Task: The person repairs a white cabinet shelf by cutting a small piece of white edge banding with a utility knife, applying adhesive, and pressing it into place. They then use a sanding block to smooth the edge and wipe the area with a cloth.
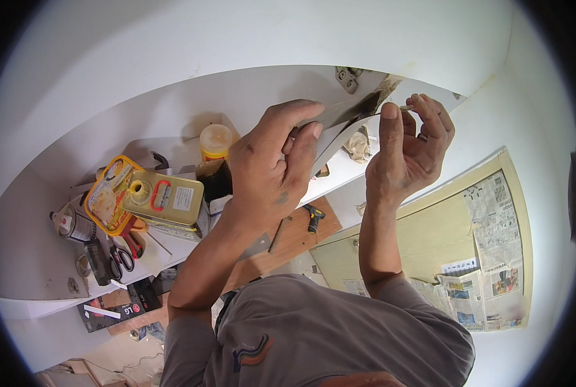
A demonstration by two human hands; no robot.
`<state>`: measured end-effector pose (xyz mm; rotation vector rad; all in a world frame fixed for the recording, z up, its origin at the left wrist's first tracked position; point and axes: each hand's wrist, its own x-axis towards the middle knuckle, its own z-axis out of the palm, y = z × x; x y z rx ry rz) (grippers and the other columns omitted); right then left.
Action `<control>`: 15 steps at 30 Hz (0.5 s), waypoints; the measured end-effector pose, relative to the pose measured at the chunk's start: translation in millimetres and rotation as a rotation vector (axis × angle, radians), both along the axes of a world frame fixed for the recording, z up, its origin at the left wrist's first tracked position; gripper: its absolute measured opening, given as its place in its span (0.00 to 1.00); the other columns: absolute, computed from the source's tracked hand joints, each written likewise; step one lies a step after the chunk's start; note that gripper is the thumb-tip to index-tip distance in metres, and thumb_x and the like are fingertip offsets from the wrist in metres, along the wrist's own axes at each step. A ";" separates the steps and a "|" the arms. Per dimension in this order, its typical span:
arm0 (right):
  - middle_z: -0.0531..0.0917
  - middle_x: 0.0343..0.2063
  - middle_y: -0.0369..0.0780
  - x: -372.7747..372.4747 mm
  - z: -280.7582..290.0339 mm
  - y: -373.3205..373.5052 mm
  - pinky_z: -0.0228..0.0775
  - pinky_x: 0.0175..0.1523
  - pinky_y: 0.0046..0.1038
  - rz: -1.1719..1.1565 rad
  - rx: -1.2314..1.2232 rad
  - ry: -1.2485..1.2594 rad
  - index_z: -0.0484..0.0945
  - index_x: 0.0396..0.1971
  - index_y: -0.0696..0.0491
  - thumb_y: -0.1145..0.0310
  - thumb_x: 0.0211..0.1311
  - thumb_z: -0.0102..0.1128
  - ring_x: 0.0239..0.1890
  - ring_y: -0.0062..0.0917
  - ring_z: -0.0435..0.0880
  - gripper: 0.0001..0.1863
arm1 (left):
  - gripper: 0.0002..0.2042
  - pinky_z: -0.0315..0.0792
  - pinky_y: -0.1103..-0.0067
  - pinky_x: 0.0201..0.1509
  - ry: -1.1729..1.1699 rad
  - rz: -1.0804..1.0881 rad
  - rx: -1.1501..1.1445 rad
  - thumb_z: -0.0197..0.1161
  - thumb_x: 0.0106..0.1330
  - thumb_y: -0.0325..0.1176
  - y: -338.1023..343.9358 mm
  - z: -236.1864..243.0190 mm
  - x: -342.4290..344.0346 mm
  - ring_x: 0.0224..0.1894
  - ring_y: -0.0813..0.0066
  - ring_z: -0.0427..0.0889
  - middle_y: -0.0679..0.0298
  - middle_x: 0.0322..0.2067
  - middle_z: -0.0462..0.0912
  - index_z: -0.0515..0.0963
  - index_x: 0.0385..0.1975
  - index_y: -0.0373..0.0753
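My left hand [276, 158] is raised in front of the cabinet, fingers closed on a thin, flat greyish strip [343, 115]. A dark smear marks the strip toward its far end. Opposite it, my right hand [407, 145] has its thumb and fingertips pinched on a small, thin pale thing [406, 108], too small to name. Its tip lies close to the strip's dark end; whether they touch I cannot tell. Behind my hands is an open white cabinet, with a metal hinge [347, 79] on its inner side.
On the shelf at left stand a yellow metal can [171, 200], a yellow-rimmed tub [111, 193], a yellow-and-clear jar [215, 142], a round tin [75, 224] and scissors [121, 259]. Below lie a drill [313, 218] on a wooden board [288, 248] and a newspaper-covered door [423, 238].
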<state>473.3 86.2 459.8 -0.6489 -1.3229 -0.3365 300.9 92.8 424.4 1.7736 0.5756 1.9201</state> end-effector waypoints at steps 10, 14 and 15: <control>0.73 0.55 0.44 0.9 1.4 4.2 0.80 0.47 0.23 0.000 -0.003 -0.020 0.81 0.54 0.56 0.78 0.60 0.77 0.49 0.23 0.81 0.22 | 0.11 0.76 0.86 0.32 0.041 0.042 0.075 0.68 0.69 0.20 3.3 2.6 -14.6 0.30 0.84 0.84 0.60 0.38 0.89 0.82 0.49 0.34; 0.73 0.56 0.43 4.0 0.8 3.7 0.80 0.47 0.24 0.009 -0.004 -0.021 0.81 0.54 0.56 0.80 0.61 0.76 0.51 0.23 0.80 0.21 | 0.11 0.75 0.87 0.33 -0.061 -0.031 -0.012 0.66 0.70 0.19 0.9 -0.8 -21.7 0.31 0.85 0.83 0.62 0.37 0.88 0.80 0.51 0.33; 0.73 0.56 0.43 5.0 0.3 3.0 0.80 0.47 0.24 0.016 -0.005 -0.014 0.81 0.54 0.56 0.80 0.61 0.75 0.51 0.23 0.80 0.21 | 0.11 0.75 0.87 0.33 -0.060 -0.030 -0.008 0.66 0.71 0.19 0.1 -0.7 -23.8 0.31 0.85 0.83 0.62 0.37 0.88 0.80 0.51 0.33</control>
